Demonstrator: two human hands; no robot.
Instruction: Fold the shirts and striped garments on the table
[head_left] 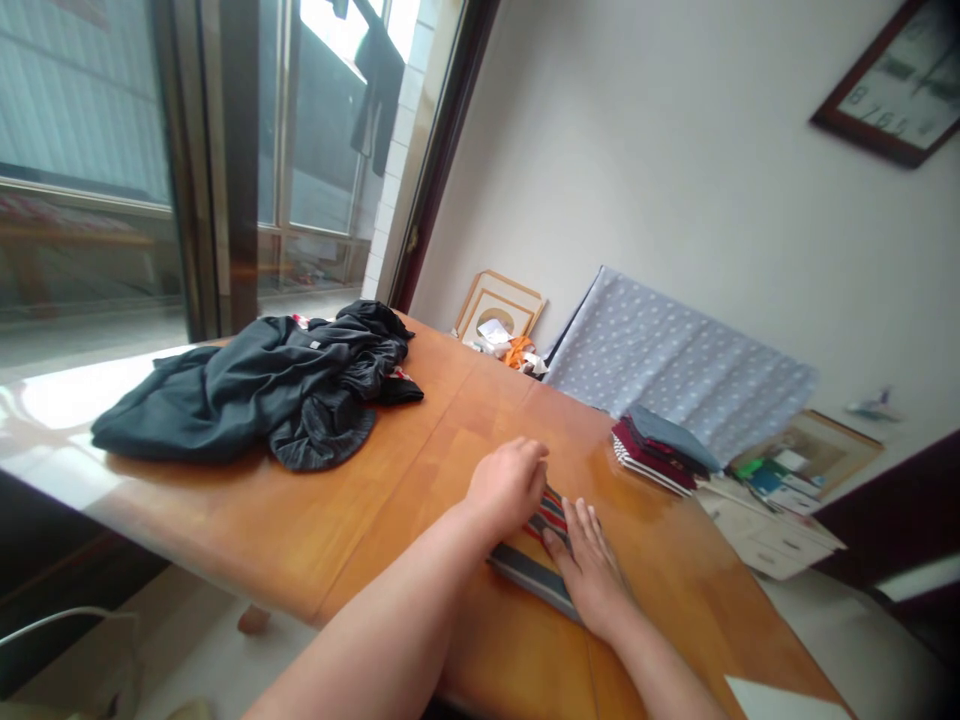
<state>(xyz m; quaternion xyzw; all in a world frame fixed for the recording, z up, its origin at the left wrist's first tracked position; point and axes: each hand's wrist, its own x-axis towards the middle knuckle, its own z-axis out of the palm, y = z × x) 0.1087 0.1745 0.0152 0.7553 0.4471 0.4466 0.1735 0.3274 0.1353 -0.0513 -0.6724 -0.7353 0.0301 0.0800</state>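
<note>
A folded striped garment (551, 512) with red, blue and dark grey bands lies on the wooden table in front of me. My left hand (508, 487) is closed at its far left edge, the fingers curled in; my wrist covers part of the cloth. Flat on the right part of the garment rests my right hand (594, 572), with its fingers stretched out. A dark grey strip of the cloth shows along the near side, below both hands.
A heap of dark clothes (247, 390) covers the table's left side. Toward the far right edge stands a neat stack of folded clothes (660, 450). White paper (780, 700) lies at the near right corner. Beyond the wooden table (420, 480) are a dotted cloth (675, 350) and drawers (765, 530).
</note>
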